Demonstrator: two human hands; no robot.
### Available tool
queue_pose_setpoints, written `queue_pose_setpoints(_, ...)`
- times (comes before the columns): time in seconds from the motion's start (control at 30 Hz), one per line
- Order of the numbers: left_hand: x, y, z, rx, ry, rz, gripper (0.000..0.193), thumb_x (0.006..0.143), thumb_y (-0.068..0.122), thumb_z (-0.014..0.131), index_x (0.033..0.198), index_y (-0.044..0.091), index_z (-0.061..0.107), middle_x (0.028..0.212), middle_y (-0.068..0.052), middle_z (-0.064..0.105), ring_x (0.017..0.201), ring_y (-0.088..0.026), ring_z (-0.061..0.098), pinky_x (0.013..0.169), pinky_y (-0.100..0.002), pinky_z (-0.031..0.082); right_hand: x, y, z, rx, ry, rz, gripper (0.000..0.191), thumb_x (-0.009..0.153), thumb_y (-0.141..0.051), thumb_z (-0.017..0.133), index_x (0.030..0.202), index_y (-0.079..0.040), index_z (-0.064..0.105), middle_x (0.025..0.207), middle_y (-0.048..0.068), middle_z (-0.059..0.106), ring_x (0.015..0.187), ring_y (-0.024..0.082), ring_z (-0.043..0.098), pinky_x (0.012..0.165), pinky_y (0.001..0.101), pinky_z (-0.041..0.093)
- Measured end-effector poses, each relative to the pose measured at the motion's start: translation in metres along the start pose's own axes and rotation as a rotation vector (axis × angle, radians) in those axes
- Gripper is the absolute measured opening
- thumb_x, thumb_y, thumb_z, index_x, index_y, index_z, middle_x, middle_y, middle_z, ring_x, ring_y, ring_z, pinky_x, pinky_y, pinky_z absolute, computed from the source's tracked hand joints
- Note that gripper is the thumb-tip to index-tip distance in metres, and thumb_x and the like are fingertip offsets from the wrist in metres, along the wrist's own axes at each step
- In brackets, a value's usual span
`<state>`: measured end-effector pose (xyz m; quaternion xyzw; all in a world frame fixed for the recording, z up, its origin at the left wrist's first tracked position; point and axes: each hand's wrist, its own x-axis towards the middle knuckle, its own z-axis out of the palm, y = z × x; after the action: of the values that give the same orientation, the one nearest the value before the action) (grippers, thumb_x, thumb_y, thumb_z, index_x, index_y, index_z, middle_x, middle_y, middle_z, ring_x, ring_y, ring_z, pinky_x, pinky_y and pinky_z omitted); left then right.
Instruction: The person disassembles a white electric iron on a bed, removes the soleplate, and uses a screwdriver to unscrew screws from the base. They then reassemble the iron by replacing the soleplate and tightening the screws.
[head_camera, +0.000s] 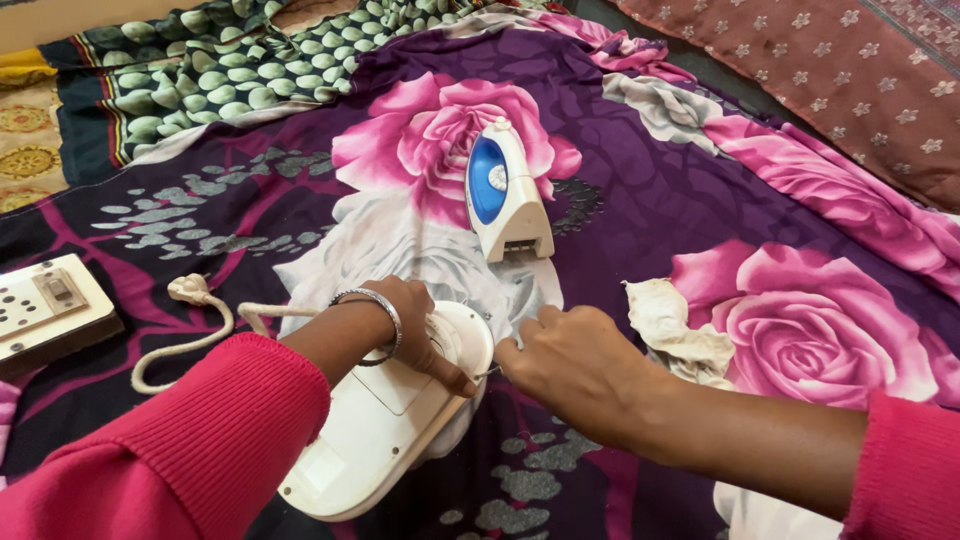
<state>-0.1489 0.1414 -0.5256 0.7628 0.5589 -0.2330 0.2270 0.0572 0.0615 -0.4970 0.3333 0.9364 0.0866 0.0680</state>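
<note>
the white body of an electric iron (375, 430), lying on its side on a purple rose-printed bedsheet (650, 200), is gripped at its rounded rear end by the left hand (415, 325), whose fingers are closed over the edge where the braided cream cord (195, 335) enters. a thin metal tool (490, 371), too small to be identified, is pinched in the closed right hand (575, 365) and set against that same end. the detached blue-and-white handle cover (505, 190) is seen lying apart on the sheet, with a crumpled cloth (675, 325) to the right and a switchboard box (50, 305) at the left.

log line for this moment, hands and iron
left hand steadies white iron body | right hand at its rear | blue-white cover apart on floral cloth
</note>
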Motion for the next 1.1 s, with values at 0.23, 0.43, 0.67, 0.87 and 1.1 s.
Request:
queue_pose_setpoints(0.23, -0.002, 0.001, 0.001, 0.006, 0.004, -0.006, 0.127, 0.029, 0.088, 0.08, 0.123, 0.003, 0.07, 0.116, -0.014, 0.076, 0.107, -0.029, 0.076, 0.093, -0.038, 0.06, 0.009, -0.002, -0.024, 0.048, 0.068, -0.112, 0.032, 0.057, -0.001, 0.071, 0.089, 0.0, 0.067, 0.089, 0.015, 0.067, 0.084, 0.031, 0.068, 0.059, 0.0376, 0.055)
queue_pose_setpoints(0.43, -0.003, 0.002, 0.001, 0.005, 0.01, -0.004, 0.127, 0.03, 0.088, 0.08, 0.124, 0.002, 0.07, 0.118, -0.014, 0.075, 0.107, -0.029, 0.075, 0.093, -0.038, 0.06, 0.016, -0.002, -0.029, -0.241, 0.052, -0.146, 0.005, 0.074, -0.008, 0.068, 0.075, -0.004, 0.069, 0.08, 0.011, 0.069, 0.082, 0.027, 0.068, 0.065, 0.0385, 0.054)
queue_pose_setpoints(0.67, -0.007, 0.003, 0.001, 0.007, 0.014, -0.011, 0.127, 0.031, 0.087, 0.081, 0.124, 0.0, 0.07, 0.117, -0.015, 0.076, 0.106, -0.029, 0.076, 0.093, -0.037, 0.06, 0.017, -0.001, -0.014, -0.007, -0.147, -0.086, 0.01, 0.084, -0.012, 0.065, 0.09, -0.005, 0.068, 0.087, 0.013, 0.068, 0.08, 0.03, 0.07, 0.06, 0.0403, 0.055)
queue_pose_setpoints(0.87, -0.009, 0.004, 0.004, -0.002, 0.02, -0.024, 0.128, 0.032, 0.087, 0.08, 0.124, 0.0, 0.069, 0.115, -0.016, 0.076, 0.104, -0.029, 0.077, 0.092, -0.037, 0.061, 0.016, -0.001, -0.011, -0.037, 0.028, -0.188, 0.022, 0.076, -0.011, 0.068, 0.097, -0.003, 0.065, 0.091, 0.011, 0.067, 0.082, 0.029, 0.07, 0.059, 0.0372, 0.057)
queue_pose_setpoints(1.1, -0.007, 0.005, 0.005, 0.009, 0.03, -0.006, 0.129, 0.029, 0.088, 0.08, 0.122, -0.001, 0.07, 0.112, -0.016, 0.077, 0.102, -0.029, 0.077, 0.09, -0.038, 0.061, 0.021, -0.015, -0.007, -0.041, -0.245, 0.006, 0.007, 0.088, -0.007, 0.064, 0.094, -0.003, 0.065, 0.086, 0.013, 0.068, 0.083, 0.028, 0.072, 0.063, 0.0407, 0.057)
